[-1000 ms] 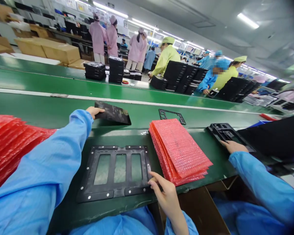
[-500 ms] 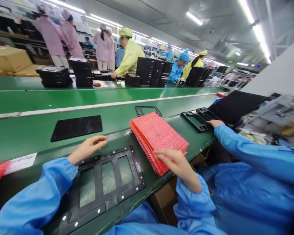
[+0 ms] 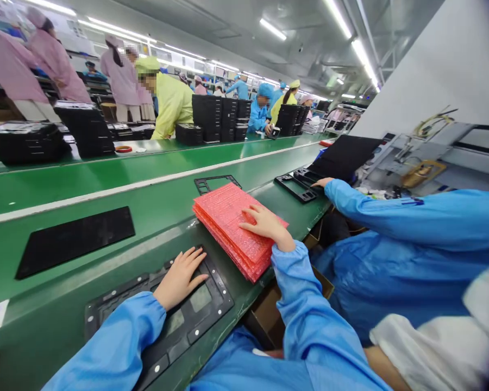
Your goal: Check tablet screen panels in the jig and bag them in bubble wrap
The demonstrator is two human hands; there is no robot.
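My left hand (image 3: 181,279) rests palm down on a black windowed frame (image 3: 183,326), its fingers spread and holding nothing. The frame lies flat on the green belt edge, and my sleeve covers its near corner. My right hand (image 3: 267,224) lies flat on a stack of red bubble bags (image 3: 224,225), fingers slightly apart. A flat black sheet (image 3: 75,241) lies on the belt to my left, beyond my left hand's reach line. A thin black frame (image 3: 215,183) sits just past the bags.
A co-worker's blue-sleeved hand (image 3: 321,182) lies beside black frames (image 3: 297,187) and a black sheet (image 3: 344,157) at my right. Stacked black trays (image 3: 206,117) stand on the far green belt (image 3: 106,184). A cardboard box (image 3: 264,320) sits below the belt edge.
The view has swung right. My left hand has let go of the black sheet, which now lies flat, and has come down on the frame. My right hand has moved onto the bags.
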